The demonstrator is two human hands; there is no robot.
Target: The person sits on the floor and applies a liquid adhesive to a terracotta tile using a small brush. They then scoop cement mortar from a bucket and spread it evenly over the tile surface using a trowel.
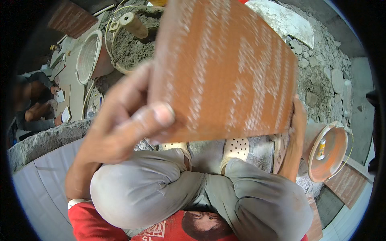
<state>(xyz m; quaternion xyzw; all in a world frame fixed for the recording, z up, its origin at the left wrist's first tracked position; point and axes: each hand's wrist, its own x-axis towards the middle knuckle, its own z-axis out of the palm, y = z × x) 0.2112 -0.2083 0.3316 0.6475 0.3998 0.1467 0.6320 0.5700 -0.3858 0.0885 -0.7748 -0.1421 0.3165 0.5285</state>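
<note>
A large reddish-brown tile point(225, 72) with rows of whitish streaks is held up in front of me, tilted, above my shoes. My left hand point(132, 116) grips its lower left corner, thumb on the streaked face and the other fingers behind the edge. On the opposite side my right hand point(296, 120) clasps the right edge; most of its fingers are hidden behind the tile. Motion blurs the left hand and the tile a little.
At upper left, a bucket of grey mortar point(130, 50) with a cylindrical handle stands beside an empty bucket point(89, 56). Rubble point(317, 84) covers the right side, near an orange-stained bucket point(327, 152) holding a small bottle. Another person point(38, 100) sits at far left beyond a broken ledge point(52, 136).
</note>
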